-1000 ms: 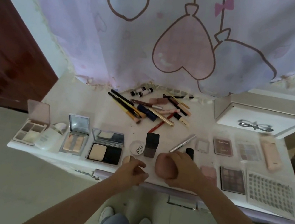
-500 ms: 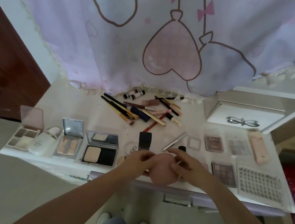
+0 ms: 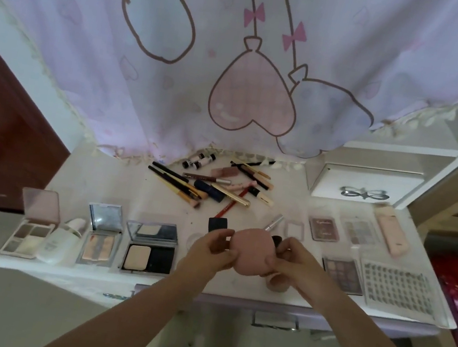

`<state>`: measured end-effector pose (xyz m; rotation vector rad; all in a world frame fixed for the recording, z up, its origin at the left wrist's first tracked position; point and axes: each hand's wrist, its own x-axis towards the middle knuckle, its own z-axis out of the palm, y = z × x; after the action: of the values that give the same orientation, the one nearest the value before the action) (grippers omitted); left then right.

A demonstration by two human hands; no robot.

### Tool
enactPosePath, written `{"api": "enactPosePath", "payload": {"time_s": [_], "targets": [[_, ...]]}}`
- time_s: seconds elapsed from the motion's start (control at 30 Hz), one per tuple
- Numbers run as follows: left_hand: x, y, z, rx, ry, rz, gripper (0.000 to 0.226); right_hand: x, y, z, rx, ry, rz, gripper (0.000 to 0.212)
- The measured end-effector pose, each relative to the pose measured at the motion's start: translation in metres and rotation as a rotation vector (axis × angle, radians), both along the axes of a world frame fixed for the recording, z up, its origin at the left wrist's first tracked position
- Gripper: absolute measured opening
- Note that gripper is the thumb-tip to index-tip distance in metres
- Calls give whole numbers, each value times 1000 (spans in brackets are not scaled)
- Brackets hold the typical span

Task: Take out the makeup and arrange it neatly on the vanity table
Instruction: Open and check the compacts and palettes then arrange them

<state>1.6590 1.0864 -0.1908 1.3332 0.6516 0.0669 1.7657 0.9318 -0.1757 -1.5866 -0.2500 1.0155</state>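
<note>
Both my hands are up over the white vanity table (image 3: pixel 115 184): my left hand (image 3: pixel 209 254) and right hand (image 3: pixel 296 261) pinch a rounded pink case (image 3: pixel 250 252) between them. Open powder compacts (image 3: pixel 152 247) line the front edge on the left, eyeshadow palettes (image 3: pixel 343 271) on the right, and a loose heap of pencils and brushes (image 3: pixel 213 184) lies at the back, under the pink heart-print curtain (image 3: pixel 260 56)

pink round case (image 3: pixel 250 252), lilac curtain (image 3: pixel 183 43) with heart print, white table (image 3: pixel 104 179)
</note>
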Motion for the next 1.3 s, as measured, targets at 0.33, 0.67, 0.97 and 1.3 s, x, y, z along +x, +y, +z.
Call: {"api": "enactPosePath", "payload": {"time_s": [0.33,0.67,0.97,1.3], "targets": [[-2,11,20,128,26,-342,61,1,3,19,-280,-500,435,83],[-12,17,18,229,-10,-392,64,-10,6,16,-279,-901,504,81],[-31,13,-2,268,44,-396,70,-20,7,2,-285,-898,541,96],[-35,5,-22,376,62,-456,75,-13,7,-12,-220,-807,525,86]]}}
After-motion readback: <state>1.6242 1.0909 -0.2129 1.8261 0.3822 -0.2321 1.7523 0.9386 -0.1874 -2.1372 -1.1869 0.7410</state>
